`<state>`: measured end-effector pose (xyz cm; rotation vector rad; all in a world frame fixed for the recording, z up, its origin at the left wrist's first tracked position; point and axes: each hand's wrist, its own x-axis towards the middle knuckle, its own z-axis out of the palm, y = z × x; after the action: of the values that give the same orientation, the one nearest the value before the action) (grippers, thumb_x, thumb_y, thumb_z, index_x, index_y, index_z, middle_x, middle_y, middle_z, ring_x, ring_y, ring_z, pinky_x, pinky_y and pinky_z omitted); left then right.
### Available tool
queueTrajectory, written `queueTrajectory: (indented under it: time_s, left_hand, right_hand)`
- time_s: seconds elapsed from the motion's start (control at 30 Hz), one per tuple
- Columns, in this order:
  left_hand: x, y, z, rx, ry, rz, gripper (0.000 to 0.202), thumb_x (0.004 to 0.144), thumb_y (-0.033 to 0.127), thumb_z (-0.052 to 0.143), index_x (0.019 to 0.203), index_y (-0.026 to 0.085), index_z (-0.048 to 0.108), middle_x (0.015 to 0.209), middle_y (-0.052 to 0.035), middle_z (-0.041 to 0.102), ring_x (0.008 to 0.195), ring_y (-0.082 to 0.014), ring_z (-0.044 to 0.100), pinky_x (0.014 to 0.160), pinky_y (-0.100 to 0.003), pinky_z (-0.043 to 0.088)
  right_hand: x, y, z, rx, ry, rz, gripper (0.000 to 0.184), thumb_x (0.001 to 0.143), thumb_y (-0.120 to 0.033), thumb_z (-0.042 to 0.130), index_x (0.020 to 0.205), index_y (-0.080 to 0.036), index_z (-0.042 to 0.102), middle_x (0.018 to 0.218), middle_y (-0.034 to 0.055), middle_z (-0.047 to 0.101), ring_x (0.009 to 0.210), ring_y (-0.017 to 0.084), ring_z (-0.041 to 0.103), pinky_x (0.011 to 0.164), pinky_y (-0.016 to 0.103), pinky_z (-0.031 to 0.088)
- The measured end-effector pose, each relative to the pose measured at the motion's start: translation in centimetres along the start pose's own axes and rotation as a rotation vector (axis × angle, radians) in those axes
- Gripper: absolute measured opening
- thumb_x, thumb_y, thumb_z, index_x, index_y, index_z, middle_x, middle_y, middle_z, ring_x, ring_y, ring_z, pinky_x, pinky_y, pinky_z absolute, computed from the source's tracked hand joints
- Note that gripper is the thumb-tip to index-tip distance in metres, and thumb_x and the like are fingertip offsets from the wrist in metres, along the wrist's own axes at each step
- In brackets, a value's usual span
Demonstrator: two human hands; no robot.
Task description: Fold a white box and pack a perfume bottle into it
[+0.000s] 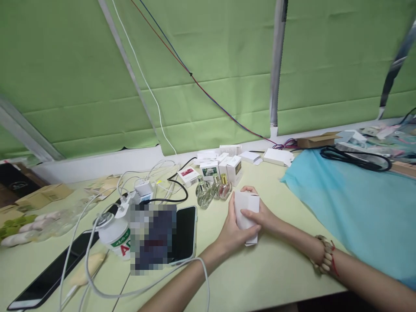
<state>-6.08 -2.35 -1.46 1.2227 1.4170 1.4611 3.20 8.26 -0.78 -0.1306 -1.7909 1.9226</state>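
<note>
Both hands hold a small white cardboard box (246, 207) just above the pale green table (260, 273). My left hand (231, 232) cups its left side and bottom. My right hand (260, 212), with a beaded bracelet on its wrist, grips the right side with the thumb across the front. Just beyond the box stand several small glass perfume bottles (212, 190), and behind them several small white printed boxes (224, 167).
A phone (185, 232) lies face up to the left, beside a white plastic bottle (113, 234), chargers and tangled white cables (143, 190). A tablet (52, 273) lies at the near left. A blue cloth (351, 199) covers the right side, with a black cable (354, 157) on it.
</note>
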Motion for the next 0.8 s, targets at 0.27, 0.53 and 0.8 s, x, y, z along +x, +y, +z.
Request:
queueTrajectory:
  time_s: [0.27, 0.53, 0.8]
  left_hand:
    - [0.7, 0.7, -0.4, -0.22, 0.092, -0.029, 0.067, 0.073, 0.051, 0.058, 0.127, 0.018, 0.037, 0.123, -0.0137, 0.048, 0.092, -0.0205, 0.057, 0.077, -0.031, 0.044]
    - [0.2, 0.8, -0.4, -0.243, 0.041, -0.04, 0.048, 0.071, 0.054, 0.054, 0.095, 0.013, 0.053, 0.074, -0.0055, 0.053, 0.065, -0.0159, 0.051, 0.067, -0.029, 0.038]
    - [-0.6, -0.6, 0.0, -0.309, 0.088, -0.021, 0.056, 0.071, 0.056, 0.056, 0.111, 0.017, 0.046, 0.089, -0.0077, 0.053, 0.066, -0.0152, 0.051, 0.066, -0.03, 0.039]
  right_hand:
    - [3.9, 0.8, -1.7, -0.134, 0.287, 0.202, 0.061, 0.081, -0.067, 0.019, 0.124, -0.023, 0.024, 0.113, 0.009, 0.042, 0.092, 0.015, 0.053, 0.057, 0.022, 0.049]
    - [11.8, 2.8, -7.2, -0.649, 0.5, 0.364, 0.057, 0.074, -0.027, 0.053, 0.127, -0.015, 0.037, 0.123, 0.0141, 0.036, 0.107, 0.018, 0.047, 0.092, 0.031, 0.042]
    - [14.8, 6.3, -10.0, -0.857, 0.605, 0.302, 0.03, 0.079, -0.014, 0.045, 0.105, -0.015, 0.06, 0.103, 0.0069, 0.054, 0.098, 0.017, 0.05, 0.092, 0.028, 0.034]
